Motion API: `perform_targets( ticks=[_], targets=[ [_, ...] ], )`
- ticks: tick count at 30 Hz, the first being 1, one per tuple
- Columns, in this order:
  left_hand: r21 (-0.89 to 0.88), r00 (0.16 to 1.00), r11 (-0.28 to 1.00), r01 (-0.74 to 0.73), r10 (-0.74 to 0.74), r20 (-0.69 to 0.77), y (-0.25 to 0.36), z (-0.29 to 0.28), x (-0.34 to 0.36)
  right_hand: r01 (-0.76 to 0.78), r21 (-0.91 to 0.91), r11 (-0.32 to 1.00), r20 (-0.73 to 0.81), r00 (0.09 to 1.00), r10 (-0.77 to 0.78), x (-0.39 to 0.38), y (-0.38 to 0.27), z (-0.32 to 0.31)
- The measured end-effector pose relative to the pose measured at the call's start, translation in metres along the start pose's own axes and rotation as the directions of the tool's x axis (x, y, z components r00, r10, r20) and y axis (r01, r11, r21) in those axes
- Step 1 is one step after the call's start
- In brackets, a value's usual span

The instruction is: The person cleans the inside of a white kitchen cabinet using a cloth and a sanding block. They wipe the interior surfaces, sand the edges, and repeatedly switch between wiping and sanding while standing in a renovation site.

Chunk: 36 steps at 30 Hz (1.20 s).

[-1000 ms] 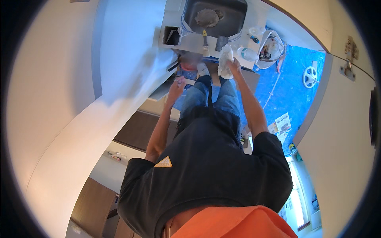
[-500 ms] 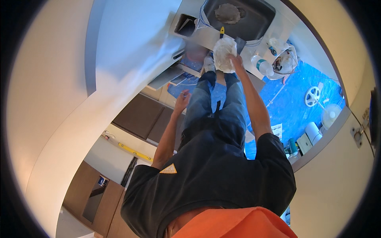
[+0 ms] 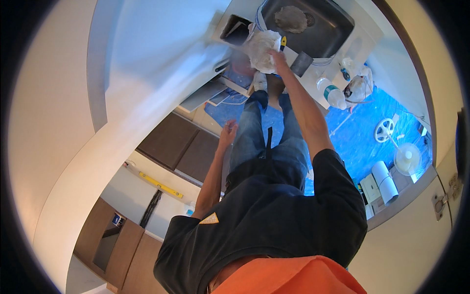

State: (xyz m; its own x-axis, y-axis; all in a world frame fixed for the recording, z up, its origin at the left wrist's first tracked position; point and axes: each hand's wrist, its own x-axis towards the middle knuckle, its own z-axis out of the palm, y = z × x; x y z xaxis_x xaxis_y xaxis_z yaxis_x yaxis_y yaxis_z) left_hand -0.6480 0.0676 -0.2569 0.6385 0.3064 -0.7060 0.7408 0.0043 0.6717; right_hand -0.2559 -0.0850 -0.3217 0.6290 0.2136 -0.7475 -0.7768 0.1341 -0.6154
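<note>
A crumpled white cloth (image 3: 263, 50) is in my right hand (image 3: 278, 62), whose fingers close on its right edge. The cloth is held near the counter's front edge, beside a dark open box (image 3: 235, 30). Just right of it lies a yellow-and-black tool handle (image 3: 283, 42), with a grey flat piece (image 3: 301, 63) next to it. My left hand (image 3: 228, 132) hangs low by my left thigh, its fingers loosely apart and nothing visible in them. Another whitish crumpled lump (image 3: 291, 19) rests inside the dark sink (image 3: 323, 41).
Clear plastic bottles, one with a teal label (image 3: 334, 95), lie on the counter to the right. Blue sheeting (image 3: 360, 115) covers the floor, where a white fan (image 3: 407, 158) stands. A yellow spirit level (image 3: 160, 184) lies at the left, past brown panels (image 3: 169, 139).
My right hand has carried the white cloth leftward toward the dark box, uncovering more of the grey piece. My left hand stays low beside my thigh. The whole view has shifted slightly.
</note>
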Motion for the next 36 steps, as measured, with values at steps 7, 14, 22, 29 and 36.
perform_targets(
  ticks=[7, 14, 22, 29, 36],
  targets=[
    [-0.056, 0.999, 0.997, 0.045, -0.045, 0.004, 0.014, 0.013, -0.003, 0.173, 0.13, 0.976, -0.154, 0.976, -0.153, -0.056, -0.032, 0.014],
    [0.009, 0.998, 0.999, -0.031, 0.031, 0.046, 0.034, 0.026, 0.023, 0.465, -0.025, 0.885, 0.283, 0.852, -0.44, -0.01, -0.042, 0.062],
    [-0.104, 0.997, 0.994, -0.016, 0.008, -0.077, 0.028, 0.001, 0.015, 0.41, -0.594, 0.692, -0.315, 0.673, -0.669, 0.124, -0.056, -0.028],
    [-0.108, 0.973, 0.993, 0.053, -0.076, -0.219, -0.004, 0.031, 0.047, -0.134, -0.775, 0.617, -0.428, 0.829, -0.358, 0.254, -0.072, -0.147],
    [0.099, 0.91, 0.985, -0.139, 0.167, -0.379, 0.024, 0.088, 0.07, -0.01, -0.827, 0.562, -0.349, 0.793, -0.5, 0.337, -0.068, -0.162]
  ],
)
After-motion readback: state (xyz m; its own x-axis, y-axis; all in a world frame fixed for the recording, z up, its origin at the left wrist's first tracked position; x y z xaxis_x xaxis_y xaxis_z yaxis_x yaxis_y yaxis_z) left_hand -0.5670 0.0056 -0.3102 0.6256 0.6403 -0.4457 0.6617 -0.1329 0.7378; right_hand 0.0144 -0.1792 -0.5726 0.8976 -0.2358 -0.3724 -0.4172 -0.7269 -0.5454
